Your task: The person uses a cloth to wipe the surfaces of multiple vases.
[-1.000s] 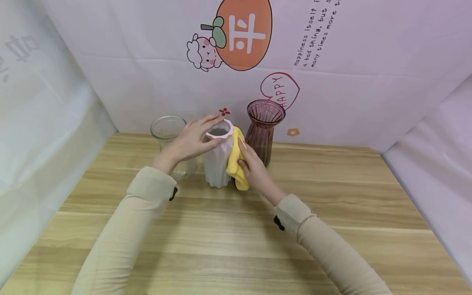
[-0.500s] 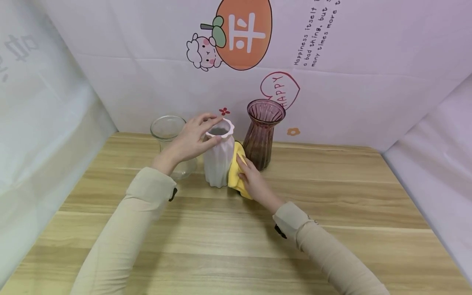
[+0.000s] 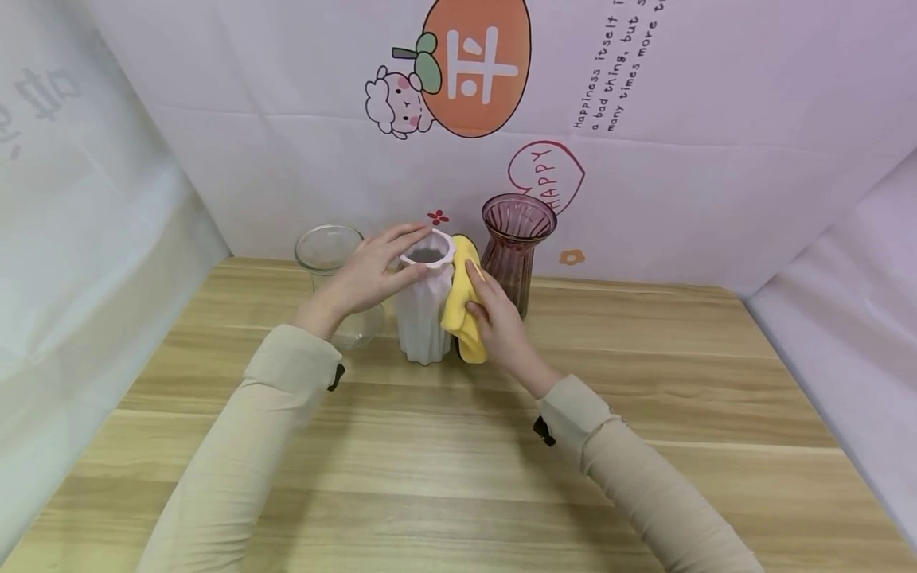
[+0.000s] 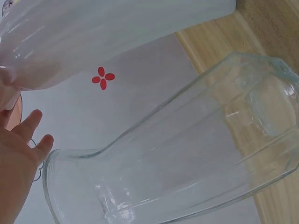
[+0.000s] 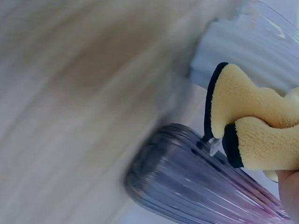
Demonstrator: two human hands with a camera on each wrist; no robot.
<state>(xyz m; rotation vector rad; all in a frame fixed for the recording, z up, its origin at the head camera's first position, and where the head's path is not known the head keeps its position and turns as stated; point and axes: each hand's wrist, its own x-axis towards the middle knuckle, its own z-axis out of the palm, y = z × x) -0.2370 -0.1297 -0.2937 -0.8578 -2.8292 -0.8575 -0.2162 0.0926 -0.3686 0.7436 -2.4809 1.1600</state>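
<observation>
My left hand (image 3: 372,269) holds the scalloped rim of a white ribbed vase (image 3: 421,322), thumb at the front and fingers round the back. In the left wrist view the same vase (image 4: 112,37) crosses the top, with part of the hand (image 4: 18,158) at the left edge. A folded yellow cloth (image 3: 461,306) with dark edging lies against the vase's right side, gripped by my right hand (image 3: 503,326). Up close, the right wrist view shows the cloth (image 5: 261,107) between the white vase and a purple glass vase (image 5: 201,179).
A clear glass vase (image 3: 361,326) stands just left of the white one, partly behind my left hand. The purple glass vase (image 3: 512,263) is close at the right, behind my right hand. Behind them rises a printed white backdrop (image 3: 659,207) along the wooden table's (image 3: 444,469) far edge.
My right hand with the yellow cloth slid down the vase's right side, then came back up near the rim. My left hand has kept its hold on the rim, and the vase stays in place.
</observation>
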